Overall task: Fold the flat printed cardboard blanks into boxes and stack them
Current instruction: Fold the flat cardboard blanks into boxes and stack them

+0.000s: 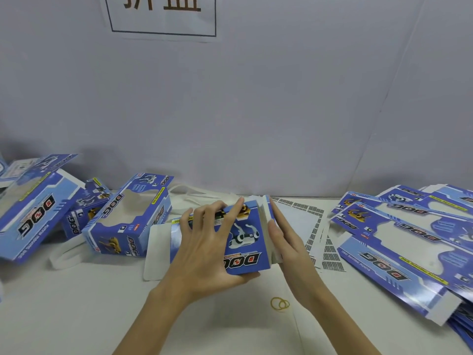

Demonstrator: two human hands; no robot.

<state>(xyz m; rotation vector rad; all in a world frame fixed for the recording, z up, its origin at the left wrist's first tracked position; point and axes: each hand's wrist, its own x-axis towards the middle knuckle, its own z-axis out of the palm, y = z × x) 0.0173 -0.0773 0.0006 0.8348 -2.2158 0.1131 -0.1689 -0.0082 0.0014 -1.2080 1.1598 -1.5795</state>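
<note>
Box (243, 242) gripped by left hand (204, 249), open right hand (284, 237) pressing its right-end flap (267, 224); a skewed push could crease or untuck it.

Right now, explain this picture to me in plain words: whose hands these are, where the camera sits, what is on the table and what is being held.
There is no machine here. One camera, worn on a person's head, looks down at their bare hands. The left hand grips a half-folded blue box printed with a toy dog. The right hand, fingers straight, presses against the box's white end flap. On the table, finished boxes lie to the left, and a stack of flat blanks waits on the right. Two yellow rubber bands lie near the right wrist, and printed label sheets lie behind the hands.
</note>
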